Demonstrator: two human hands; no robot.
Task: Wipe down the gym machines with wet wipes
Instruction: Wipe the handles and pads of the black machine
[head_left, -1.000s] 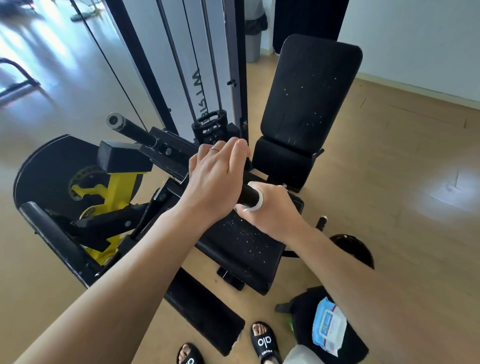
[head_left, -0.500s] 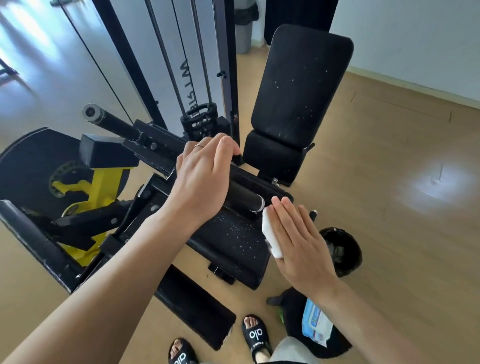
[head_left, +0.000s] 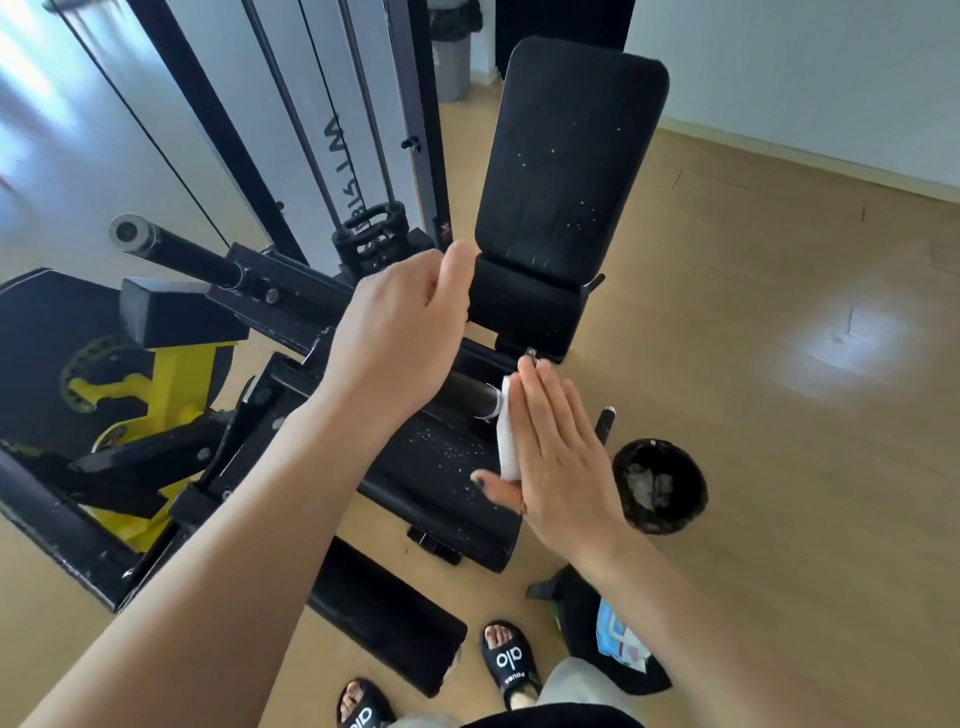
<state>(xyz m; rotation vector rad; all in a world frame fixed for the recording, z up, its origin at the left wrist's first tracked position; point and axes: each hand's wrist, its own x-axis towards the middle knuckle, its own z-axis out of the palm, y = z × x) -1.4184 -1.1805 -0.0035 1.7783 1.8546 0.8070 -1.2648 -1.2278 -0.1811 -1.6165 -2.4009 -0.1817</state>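
Right hand (head_left: 558, 447) is flat, fingers straight and together, pressing a folded white wet wipe (head_left: 508, 435) against the chrome-capped end of the black cylindrical handle bar (head_left: 470, 396), with the thumb tucked under the wipe's lower edge, so it's pushing rather than clamping. Left hand (head_left: 400, 343) sits just left of it over the same bar with fingers curled, but I honestly can't tell if it's really gripping the bar or just hovering on top, since the back of the hand hides that. Looks like the step is cleaning the bar's end cap. Below the bar is the black padded seat (head_left: 441, 467), covered in white specks, and farther back the tall black backrest pad (head_left: 566, 156) has specks too, so I'd guess those come next: spread the wipe out and drag it across the pads with broad strokes. On the floor to the right there's a small round black bin (head_left: 660, 486) with crumpled stuff in it, and nearer, a blue-and-white wipes pack (head_left: 618, 636) on a black bag for a fresh sheet.
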